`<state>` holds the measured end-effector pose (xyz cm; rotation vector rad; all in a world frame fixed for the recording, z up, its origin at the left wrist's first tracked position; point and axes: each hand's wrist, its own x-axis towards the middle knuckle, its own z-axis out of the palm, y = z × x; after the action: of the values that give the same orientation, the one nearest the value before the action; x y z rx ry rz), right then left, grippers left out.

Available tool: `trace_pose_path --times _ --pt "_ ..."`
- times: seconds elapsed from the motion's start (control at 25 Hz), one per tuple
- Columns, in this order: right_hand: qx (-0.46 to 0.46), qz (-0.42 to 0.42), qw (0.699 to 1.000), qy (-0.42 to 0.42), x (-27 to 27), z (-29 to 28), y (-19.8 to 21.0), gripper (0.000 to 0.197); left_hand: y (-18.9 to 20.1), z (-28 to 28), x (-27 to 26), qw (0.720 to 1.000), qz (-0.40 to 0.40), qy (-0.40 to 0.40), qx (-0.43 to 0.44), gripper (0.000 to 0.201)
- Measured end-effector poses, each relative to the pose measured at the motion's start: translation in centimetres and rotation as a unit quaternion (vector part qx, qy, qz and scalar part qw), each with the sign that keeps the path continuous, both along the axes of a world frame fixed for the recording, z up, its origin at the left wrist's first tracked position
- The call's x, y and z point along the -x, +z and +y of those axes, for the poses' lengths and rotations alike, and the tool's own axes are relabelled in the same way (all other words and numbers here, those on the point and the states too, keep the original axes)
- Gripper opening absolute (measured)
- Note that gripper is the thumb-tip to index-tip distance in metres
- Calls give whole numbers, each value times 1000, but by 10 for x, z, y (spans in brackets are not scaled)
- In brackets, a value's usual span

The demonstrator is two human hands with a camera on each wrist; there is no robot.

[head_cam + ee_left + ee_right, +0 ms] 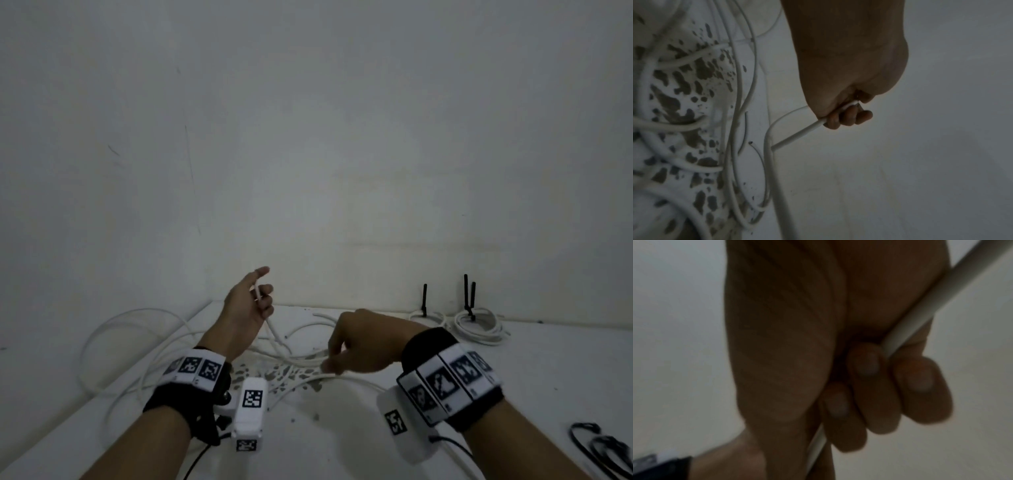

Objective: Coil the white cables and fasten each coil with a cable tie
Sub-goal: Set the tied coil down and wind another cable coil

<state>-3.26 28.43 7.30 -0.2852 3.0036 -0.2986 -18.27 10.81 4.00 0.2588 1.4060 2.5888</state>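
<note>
A long white cable (281, 337) lies in loose loops across the white table (342, 428). My left hand (251, 308) is raised above the table's far edge and grips the cable's end, fingers curled round it (840, 112). Lower and to the right, my right hand (356, 346) closes its fingers round another stretch of the same cable (906, 331) just above the tabletop. Two finished white coils (479, 327) with black cable ties (466, 291) standing up lie at the back right.
A patch of chipped paint (274, 371) marks the table between my hands. Cable loops (113, 329) hang over the table's left edge. Black loose ties or cords (603, 445) lie at the front right. A plain wall (308, 137) stands close behind.
</note>
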Motion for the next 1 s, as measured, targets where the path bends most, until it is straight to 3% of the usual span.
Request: trace_pose_path --times 0.12,0.24,0.36,0.44,0.64,0.8,1.0 --pt "9 6 999 35 -19 -6 13 30 -5 23 -8 997 36 -50 55 26" --pt "46 66 997 11 -29 9 19 32 -2 39 -19 989 64 -101 87 30" --pt "124 144 982 -20 -29 30 18 36 -3 50 -32 944 150 -132 262 34" --pt "138 210 967 -36 -21 40 15 37 -7 59 -39 918 184 -152 318 36" --pt "214 385 886 -145 0 68 9 24 -16 79 -44 959 123 -142 214 47" --pt "287 471 800 -236 -1 81 11 33 -15 90 -47 962 103 -102 231 55" --pt "336 467 779 -248 -6 76 15 39 -11 99 -54 965 91 -50 239 62"
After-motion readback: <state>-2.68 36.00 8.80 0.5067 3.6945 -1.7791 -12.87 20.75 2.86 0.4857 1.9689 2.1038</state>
